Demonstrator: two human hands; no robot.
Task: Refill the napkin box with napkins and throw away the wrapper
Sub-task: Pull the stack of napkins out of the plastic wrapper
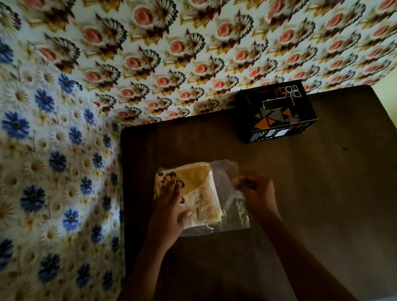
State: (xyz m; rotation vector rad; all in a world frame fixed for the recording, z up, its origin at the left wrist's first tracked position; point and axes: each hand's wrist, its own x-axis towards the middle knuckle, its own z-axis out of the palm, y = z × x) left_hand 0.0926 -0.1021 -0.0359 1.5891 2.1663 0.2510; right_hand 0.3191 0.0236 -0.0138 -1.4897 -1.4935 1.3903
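A pack of cream and yellow napkins [203,196] lies in the middle of the dark wooden table [330,198], still inside its clear plastic wrapper [232,210]. My left hand [168,210] presses flat on the pack's left part. My right hand [257,188] pinches the loose open end of the wrapper on the right. The black napkin box [276,111], with orange and grey triangles and a slot on top, stands at the table's far edge, apart from both hands.
A wall with a blue-flower pattern [36,166] runs along the table's left edge. A wall with a pink-rose pattern [206,40] stands behind the table, right behind the box.
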